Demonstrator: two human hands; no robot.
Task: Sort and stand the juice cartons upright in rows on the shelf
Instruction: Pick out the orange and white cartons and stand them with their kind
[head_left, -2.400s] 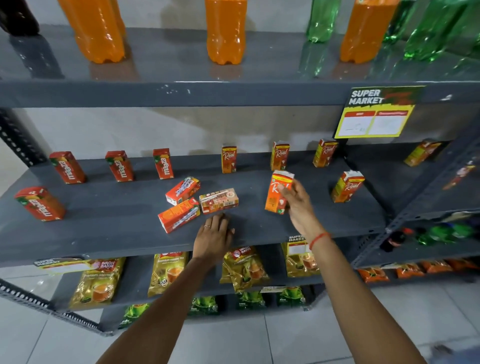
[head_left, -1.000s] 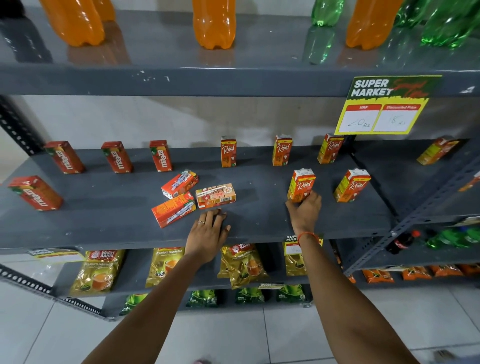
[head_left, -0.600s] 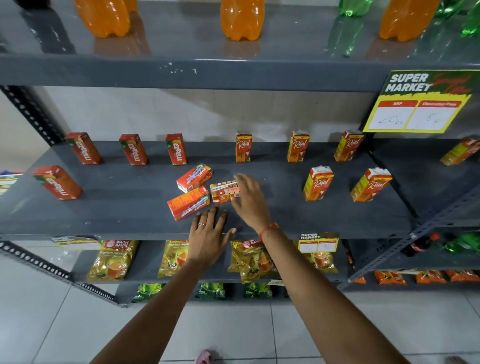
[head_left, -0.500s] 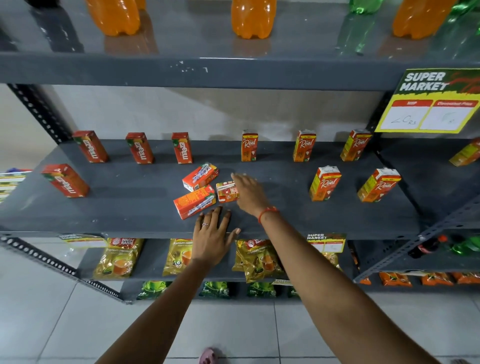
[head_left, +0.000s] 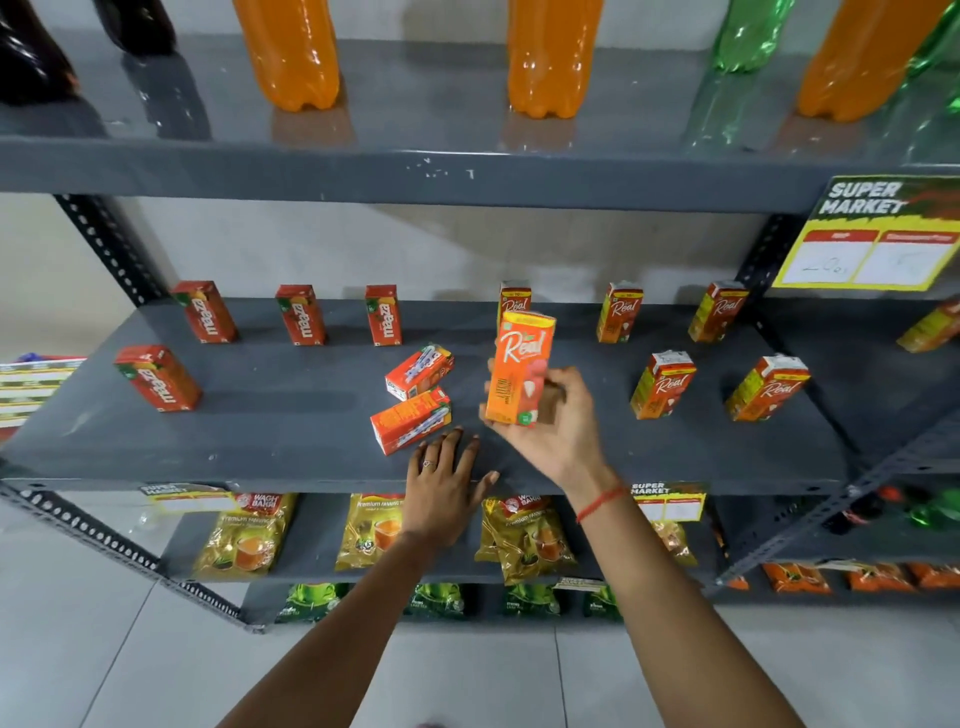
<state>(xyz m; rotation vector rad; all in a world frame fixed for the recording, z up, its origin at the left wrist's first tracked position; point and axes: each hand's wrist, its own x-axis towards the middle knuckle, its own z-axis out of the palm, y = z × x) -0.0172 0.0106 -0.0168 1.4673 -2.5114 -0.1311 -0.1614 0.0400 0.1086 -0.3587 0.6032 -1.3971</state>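
The right hand has its fingers clamped on a Real carton. The left hand lies flat, fingers apart, on the shelf. Nine cartons stand; two red cartons lie flat, not yet stood.

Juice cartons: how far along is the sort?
Done: four Maaza cartons and five Real cartons stand upright in rows. In hand: the right hand holds one Real carton; the left hand rests on the shelf edge. Left: two cartons lying flat.
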